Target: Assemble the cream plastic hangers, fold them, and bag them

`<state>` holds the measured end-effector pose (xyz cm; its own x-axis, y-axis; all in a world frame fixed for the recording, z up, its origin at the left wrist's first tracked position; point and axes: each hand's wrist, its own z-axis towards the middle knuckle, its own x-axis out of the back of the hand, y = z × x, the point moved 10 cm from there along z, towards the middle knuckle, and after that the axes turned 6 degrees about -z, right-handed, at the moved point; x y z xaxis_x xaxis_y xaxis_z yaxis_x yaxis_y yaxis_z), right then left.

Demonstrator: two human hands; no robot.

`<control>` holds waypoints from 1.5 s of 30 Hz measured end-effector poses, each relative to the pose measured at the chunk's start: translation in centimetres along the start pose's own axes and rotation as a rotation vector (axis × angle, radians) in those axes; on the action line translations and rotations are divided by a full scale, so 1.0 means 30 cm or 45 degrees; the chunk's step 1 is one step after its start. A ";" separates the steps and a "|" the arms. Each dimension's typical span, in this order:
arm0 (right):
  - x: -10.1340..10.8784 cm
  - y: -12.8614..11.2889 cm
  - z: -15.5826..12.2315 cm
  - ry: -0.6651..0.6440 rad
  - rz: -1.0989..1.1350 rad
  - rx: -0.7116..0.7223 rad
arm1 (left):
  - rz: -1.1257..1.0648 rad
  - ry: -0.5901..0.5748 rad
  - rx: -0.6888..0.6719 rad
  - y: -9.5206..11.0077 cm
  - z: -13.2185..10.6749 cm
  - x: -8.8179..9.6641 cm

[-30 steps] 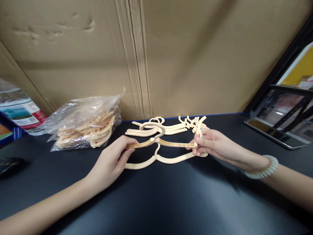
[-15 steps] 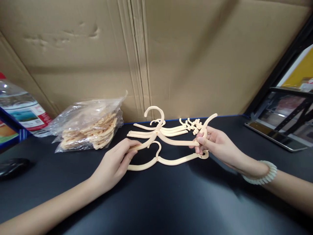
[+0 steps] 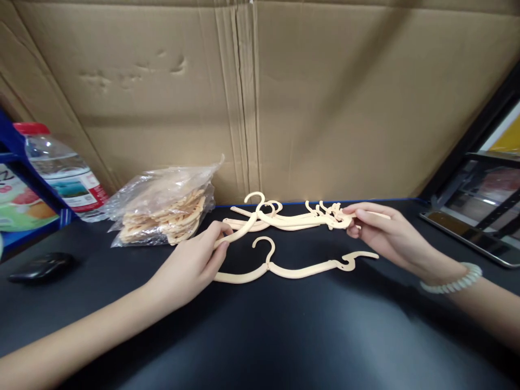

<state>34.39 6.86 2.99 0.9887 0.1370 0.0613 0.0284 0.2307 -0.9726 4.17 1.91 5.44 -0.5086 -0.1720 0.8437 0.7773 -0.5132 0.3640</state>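
Rising, your right hand (image 3: 371, 222) is pinching an end piece (image 3: 340, 221), left hand (image 3: 199, 257) a hanger (image 3: 257, 214); another hanger (image 3: 304, 271) lying end-fitted, pieces (image 3: 336, 207) remaining.

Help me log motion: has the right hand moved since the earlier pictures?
Yes: the right hand has moved up and rightward in view, judged against the lower hanger.

A smooth, matte black bench (image 3: 276, 336) carries a black, rounded computer mouse (image 3: 44, 267) at left, near a crinkled, clear plastic bag (image 3: 162, 189) of beige pieces. A beige, curved plastic hanger (image 3: 304, 270) lies mid-bench; behind it rest stacked beige, slender hanger bodies (image 3: 236, 223) beside clustered small, beige, hooked pieces (image 3: 325, 208).
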 end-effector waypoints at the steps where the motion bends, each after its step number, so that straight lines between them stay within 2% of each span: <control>1: 0.016 0.001 0.008 -0.019 -0.054 -0.010 | 0.038 -0.044 0.014 -0.003 0.002 0.000; 3: 0.038 -0.002 0.021 -0.082 -0.201 -0.016 | 0.145 -0.130 -0.010 0.001 0.002 0.000; 6: 0.039 -0.007 0.030 -0.246 -0.459 -0.026 | 0.303 -0.229 -0.161 0.030 -0.010 0.003; 9: -0.010 -0.014 0.013 -0.523 -0.735 0.015 | 0.364 -0.305 -0.272 0.057 -0.030 0.007; 12: -0.067 -0.019 -0.021 -0.778 -0.958 0.101 | 0.357 -0.374 -0.294 0.076 -0.050 0.003; 17: -0.086 -0.030 -0.039 -0.877 -1.113 0.199 | 0.234 -0.552 -0.321 0.109 -0.078 -0.033; 21: -0.094 -0.014 -0.052 -0.967 -1.211 0.217 | 0.205 -0.696 -0.251 0.095 -0.091 -0.069; 26: -0.092 0.014 -0.060 -0.989 -1.305 0.199 | 0.220 -0.701 -0.259 0.091 -0.097 -0.081; 31: -0.059 0.046 -0.049 -0.966 -1.432 0.152 | 0.233 -0.594 -0.319 0.089 -0.084 -0.078; 36: -0.016 0.068 -0.024 -0.897 -1.554 0.053 | 0.192 -0.592 -0.300 0.057 -0.064 -0.108; 45: 0.028 0.071 0.005 -0.769 -1.634 0.016 | 0.041 -0.459 -0.303 0.041 -0.050 -0.095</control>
<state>35.24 7.63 1.00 0.0633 0.2126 0.9751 0.8402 0.5160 -0.1670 6.01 0.50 2.90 -0.2908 0.0916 0.9524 0.6621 -0.6994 0.2694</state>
